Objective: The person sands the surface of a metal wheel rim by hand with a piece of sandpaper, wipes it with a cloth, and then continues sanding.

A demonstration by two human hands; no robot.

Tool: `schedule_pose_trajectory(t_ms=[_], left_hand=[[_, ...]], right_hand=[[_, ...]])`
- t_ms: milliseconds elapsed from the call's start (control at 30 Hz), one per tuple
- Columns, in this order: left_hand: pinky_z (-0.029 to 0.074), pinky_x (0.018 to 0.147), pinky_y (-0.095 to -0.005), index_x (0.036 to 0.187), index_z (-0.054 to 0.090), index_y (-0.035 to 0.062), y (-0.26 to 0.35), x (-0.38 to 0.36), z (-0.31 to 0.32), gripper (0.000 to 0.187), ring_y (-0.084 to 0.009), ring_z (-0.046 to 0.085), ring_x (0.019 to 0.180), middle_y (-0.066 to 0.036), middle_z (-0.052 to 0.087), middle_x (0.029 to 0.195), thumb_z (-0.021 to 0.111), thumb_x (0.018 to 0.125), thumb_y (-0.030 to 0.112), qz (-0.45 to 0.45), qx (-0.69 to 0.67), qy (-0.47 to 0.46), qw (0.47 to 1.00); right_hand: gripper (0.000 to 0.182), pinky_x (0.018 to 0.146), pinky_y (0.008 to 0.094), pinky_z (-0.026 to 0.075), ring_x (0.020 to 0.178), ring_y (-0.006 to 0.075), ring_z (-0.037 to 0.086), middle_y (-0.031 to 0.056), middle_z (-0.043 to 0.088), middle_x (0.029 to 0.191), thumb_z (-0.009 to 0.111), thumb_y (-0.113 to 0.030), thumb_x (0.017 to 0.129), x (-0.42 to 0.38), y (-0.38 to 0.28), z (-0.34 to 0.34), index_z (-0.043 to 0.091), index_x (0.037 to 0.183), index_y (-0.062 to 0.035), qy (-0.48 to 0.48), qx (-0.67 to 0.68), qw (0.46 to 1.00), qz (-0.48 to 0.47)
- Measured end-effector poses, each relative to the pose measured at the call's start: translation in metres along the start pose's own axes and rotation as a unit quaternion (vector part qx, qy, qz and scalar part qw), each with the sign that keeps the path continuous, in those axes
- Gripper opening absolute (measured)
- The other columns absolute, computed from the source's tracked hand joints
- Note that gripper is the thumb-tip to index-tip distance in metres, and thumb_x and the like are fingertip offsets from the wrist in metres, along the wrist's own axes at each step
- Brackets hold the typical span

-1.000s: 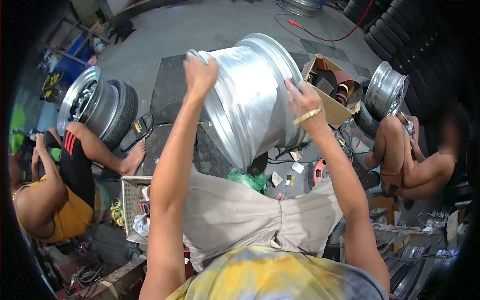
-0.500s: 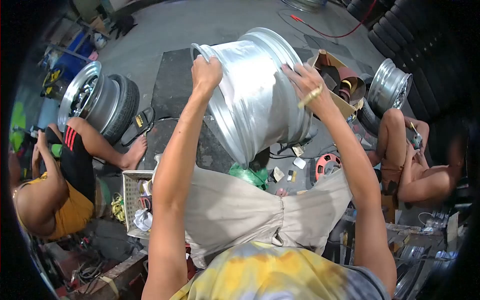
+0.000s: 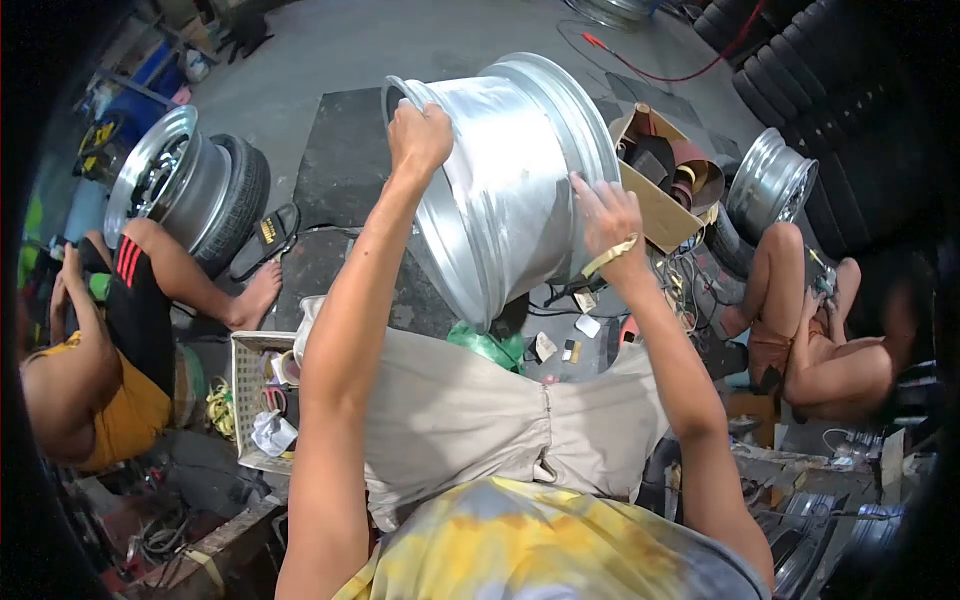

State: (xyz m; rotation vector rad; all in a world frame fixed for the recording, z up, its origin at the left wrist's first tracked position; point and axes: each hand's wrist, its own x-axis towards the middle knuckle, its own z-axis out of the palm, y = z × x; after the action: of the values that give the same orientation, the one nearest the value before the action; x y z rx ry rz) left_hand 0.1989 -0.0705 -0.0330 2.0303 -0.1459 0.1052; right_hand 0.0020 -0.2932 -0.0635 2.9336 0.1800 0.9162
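Observation:
A large silver wheel rim (image 3: 505, 165) stands tilted in front of me, its barrel bright and shiny. My left hand (image 3: 420, 137) is closed over the rim's left lip, with the fingertips hidden behind the edge. On the other side, my right hand (image 3: 608, 220) rests its partly stretched fingers against the barrel near the right lip. A pale yellow band (image 3: 610, 256) circles my right wrist. Below the rim lies a crumpled green plastic bag (image 3: 488, 348).
Two people sit at the left and right. A rim on a tire (image 3: 215, 200) stands left, another rim (image 3: 770, 180) right. A cardboard box (image 3: 655, 205) holds abrasive-looking rolls. A white basket (image 3: 245, 400) sits by my left leg. Stacked tires (image 3: 850, 130) line the far right.
My right hand has moved down along the right side of the rim. My left hand keeps its hold on the left lip. The view has shifted slightly.

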Motion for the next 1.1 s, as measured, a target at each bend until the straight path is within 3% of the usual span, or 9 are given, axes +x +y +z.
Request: schedule_pose_trajectory(t_ms=[100, 233, 367, 600, 733, 867, 900, 1000, 1100], left_hand=[[0.045, 0.106, -0.0523, 0.121, 0.058, -0.0181, 0.001, -0.001, -0.002, 0.049, -0.0529, 0.061, 0.119, -0.041, 0.064, 0.12, 0.051, 0.098, 0.025, -0.005, -0.003, -0.011, 1.0], [0.045, 0.106, -0.0523, 0.12, 0.059, -0.0181, 0.002, -0.006, -0.003, 0.049, -0.0528, 0.061, 0.119, -0.041, 0.064, 0.12, 0.051, 0.098, 0.025, 0.007, -0.013, -0.002, 1.0], [0.045, 0.106, -0.0519, 0.12, 0.06, -0.0176, -0.005, -0.002, 0.004, 0.049, -0.0523, 0.062, 0.119, -0.04, 0.065, 0.12, 0.052, 0.097, 0.025, 0.007, -0.019, -0.003, 1.0], [0.045, 0.107, -0.0512, 0.117, 0.061, -0.0172, 0.005, -0.007, -0.002, 0.048, -0.0512, 0.062, 0.119, -0.04, 0.065, 0.12, 0.053, 0.098, 0.026, -0.018, -0.005, 0.002, 1.0], [0.046, 0.106, -0.0519, 0.117, 0.062, -0.0157, 0.002, -0.011, 0.002, 0.046, -0.052, 0.063, 0.117, -0.039, 0.066, 0.118, 0.053, 0.098, 0.025, -0.007, -0.022, 0.006, 1.0], [0.046, 0.106, -0.0516, 0.118, 0.061, -0.0162, 0.007, -0.007, -0.004, 0.046, -0.0519, 0.062, 0.117, -0.039, 0.066, 0.118, 0.053, 0.098, 0.024, -0.017, -0.023, -0.012, 1.0], [0.046, 0.106, -0.0514, 0.118, 0.061, -0.0165, 0.007, -0.008, -0.003, 0.046, -0.0518, 0.062, 0.118, -0.039, 0.066, 0.119, 0.053, 0.097, 0.024, -0.022, -0.016, -0.011, 1.0], [0.048, 0.104, -0.0516, 0.116, 0.062, -0.0162, 0.007, -0.014, 0.002, 0.045, -0.0519, 0.063, 0.117, -0.039, 0.066, 0.119, 0.054, 0.097, 0.023, -0.002, -0.021, 0.007, 1.0], [0.048, 0.103, -0.0523, 0.117, 0.061, -0.0161, -0.001, -0.009, -0.002, 0.045, -0.0518, 0.063, 0.116, -0.039, 0.066, 0.118, 0.053, 0.097, 0.023, 0.003, -0.021, -0.012, 1.0]], right_hand=[[0.035, 0.075, 0.0399, 0.043, 0.086, 0.0243, 0.059, 0.0065, 0.06, 0.088, 0.065, -0.012, 0.092, 0.018, -0.014, 0.022, 0.069, 0.127, -0.0068, 0.073, -0.042, 0.996, 0.021], [0.035, 0.077, 0.0403, 0.043, 0.088, 0.0234, 0.06, 0.0059, 0.061, 0.09, 0.062, -0.01, 0.09, 0.001, -0.026, 0.018, 0.068, 0.124, -0.0073, 0.038, -0.069, 0.994, 0.075], [0.033, 0.079, 0.0401, 0.043, 0.092, 0.0226, 0.061, 0.0048, 0.063, 0.092, 0.058, -0.009, 0.088, 0.044, -0.024, 0.025, 0.069, 0.119, -0.0086, 0.065, -0.138, 0.987, 0.054], [0.04, 0.082, 0.0425, 0.043, 0.095, 0.0231, 0.06, 0.0045, 0.063, 0.091, 0.061, -0.01, 0.087, 0.009, -0.037, 0.016, 0.069, 0.126, -0.0095, 0.017, -0.134, 0.984, 0.112], [0.039, 0.079, 0.0426, 0.04, 0.094, 0.0222, 0.059, 0.0023, 0.063, 0.09, 0.061, -0.009, 0.087, 0.06, -0.025, 0.03, 0.07, 0.125, -0.0095, 0.064, -0.122, 0.988, 0.071], [0.036, 0.08, 0.0421, 0.041, 0.094, 0.0226, 0.06, 0.0024, 0.064, 0.09, 0.06, -0.009, 0.087, 0.008, -0.033, 0.025, 0.069, 0.122, -0.0102, 0.069, -0.139, 0.985, 0.082], [0.034, 0.081, 0.0422, 0.041, 0.094, 0.0226, 0.06, 0.0025, 0.065, 0.091, 0.06, -0.008, 0.088, 0.002, -0.036, 0.018, 0.069, 0.121, -0.0104, 0.022, -0.112, 0.988, 0.104], [0.035, 0.083, 0.0431, 0.042, 0.096, 0.0224, 0.061, 0.0023, 0.065, 0.093, 0.06, -0.008, 0.088, 0.033, -0.029, 0.022, 0.069, 0.121, -0.0102, 0.073, -0.138, 0.986, 0.064], [0.037, 0.084, 0.0444, 0.043, 0.099, 0.0226, 0.061, 0.0028, 0.066, 0.096, 0.061, -0.007, 0.086, 0.05, -0.03, 0.022, 0.069, 0.122, -0.01, 0.046, -0.145, 0.986, 0.066]])
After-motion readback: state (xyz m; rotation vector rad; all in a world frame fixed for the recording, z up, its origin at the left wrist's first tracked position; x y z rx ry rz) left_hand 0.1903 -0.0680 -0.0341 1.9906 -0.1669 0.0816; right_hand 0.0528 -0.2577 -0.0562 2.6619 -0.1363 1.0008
